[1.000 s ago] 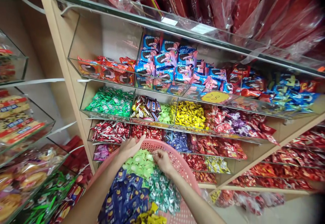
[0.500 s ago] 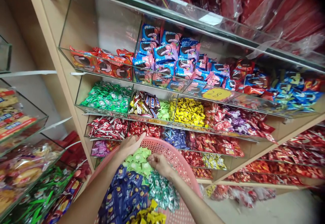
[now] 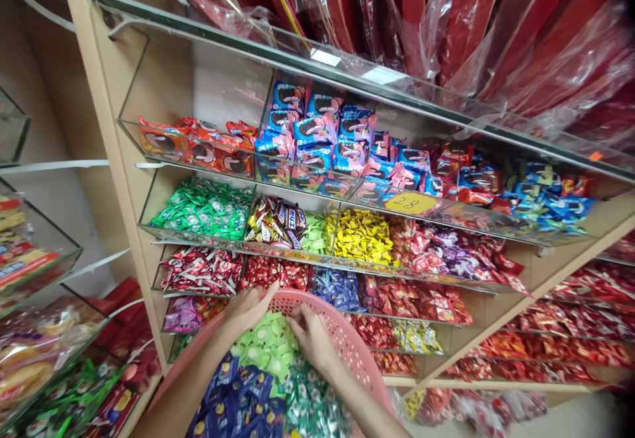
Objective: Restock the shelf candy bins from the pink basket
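Note:
A pink plastic basket (image 3: 350, 342) is held up against a candy shelf. My left hand (image 3: 245, 307) grips its far rim. Inside lie light green candies (image 3: 265, 345), dark blue packets (image 3: 238, 401) and green-and-white wrapped sweets (image 3: 310, 408). My right hand (image 3: 310, 339) rests on the light green candies with its fingers curled into the pile; whether it holds any I cannot tell.
Glass-fronted bins fill the wooden shelf: red (image 3: 198, 150) and blue cookie packs (image 3: 322, 137) on top, green candies (image 3: 203, 210), chocolate bars (image 3: 278, 219) and yellow candies (image 3: 362, 236) below, red packets (image 3: 201, 269) lower. A yellow price tag (image 3: 409, 202) reads 28. Red wrapped goods (image 3: 446, 21) lean above.
My right hand has pushed forward and down into the light green candies. My left hand stays on the basket rim. The view has tilted slightly upward.

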Action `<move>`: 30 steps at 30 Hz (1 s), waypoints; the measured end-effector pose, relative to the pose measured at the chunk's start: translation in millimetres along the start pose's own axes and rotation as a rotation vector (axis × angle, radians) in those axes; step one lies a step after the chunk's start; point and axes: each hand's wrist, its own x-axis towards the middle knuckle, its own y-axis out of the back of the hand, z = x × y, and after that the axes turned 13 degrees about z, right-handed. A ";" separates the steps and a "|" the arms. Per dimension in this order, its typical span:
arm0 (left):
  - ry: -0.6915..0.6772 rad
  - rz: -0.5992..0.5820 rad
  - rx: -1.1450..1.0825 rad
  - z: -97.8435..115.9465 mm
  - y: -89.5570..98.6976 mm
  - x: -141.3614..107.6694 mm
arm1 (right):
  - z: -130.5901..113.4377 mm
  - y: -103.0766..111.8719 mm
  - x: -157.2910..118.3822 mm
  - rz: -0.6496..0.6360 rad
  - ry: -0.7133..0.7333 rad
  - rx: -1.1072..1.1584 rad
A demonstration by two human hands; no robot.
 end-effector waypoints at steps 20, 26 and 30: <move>0.043 0.021 0.002 -6.0 9.1 2.4 | -75.2 75.2 151.2 0.065 0.671 -1.144; 0.043 0.024 0.008 -10.5 15.7 3.1 | -80.5 81.4 150.6 0.149 0.688 -1.136; 0.045 0.032 0.004 -13.1 16.4 5.9 | -105.0 100.7 137.3 0.212 0.657 -0.898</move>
